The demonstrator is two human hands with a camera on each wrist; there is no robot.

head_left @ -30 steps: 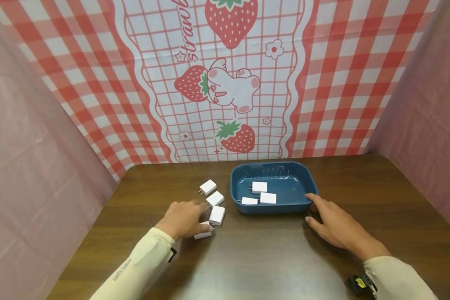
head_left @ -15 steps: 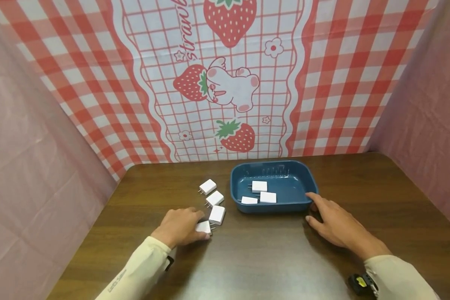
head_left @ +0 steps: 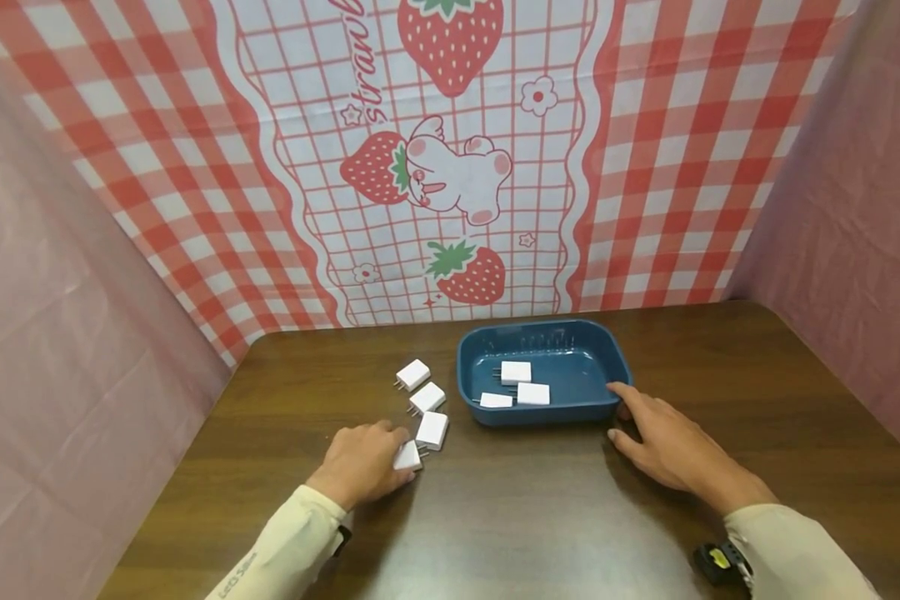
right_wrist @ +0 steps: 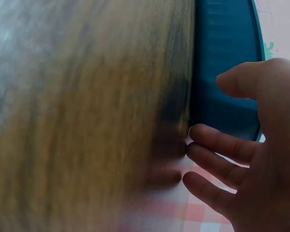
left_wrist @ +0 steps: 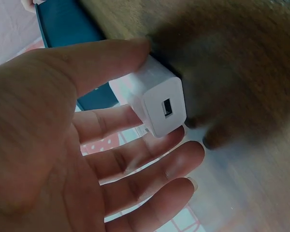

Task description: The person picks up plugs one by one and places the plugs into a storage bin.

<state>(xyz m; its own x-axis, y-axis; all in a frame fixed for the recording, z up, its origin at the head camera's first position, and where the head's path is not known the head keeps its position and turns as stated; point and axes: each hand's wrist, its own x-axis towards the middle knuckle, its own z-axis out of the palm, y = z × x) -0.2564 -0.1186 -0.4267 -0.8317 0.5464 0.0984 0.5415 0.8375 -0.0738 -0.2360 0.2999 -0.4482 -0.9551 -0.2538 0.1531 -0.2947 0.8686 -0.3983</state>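
My left hand (head_left: 360, 463) pinches a white USB charger (head_left: 407, 456) between thumb and index finger, low over the table. The left wrist view shows the charger's USB port (left_wrist: 167, 107) facing the camera; the other fingers spread below. Just beyond that hand lie three more white chargers: a near one (head_left: 432, 430), a middle one (head_left: 427, 398) and a far one (head_left: 412, 375). My right hand (head_left: 667, 446) touches the right front corner of a blue plastic tray (head_left: 547, 414) with extended fingers. In the right wrist view its thumb (right_wrist: 239, 79) lies before the tray's wall.
Inside the tray lie three white chargers, one at the back (head_left: 516, 372), one at front right (head_left: 533, 393) and one at front left (head_left: 496, 401). A strawberry-print cloth (head_left: 450, 167) hangs behind the wooden table (head_left: 495, 517). Pink cloth flanks both sides.
The left hand has drawn slightly toward the person, and the charger in its fingers shows more clearly, prongs pointing right. The right hand has stayed at the tray's corner.
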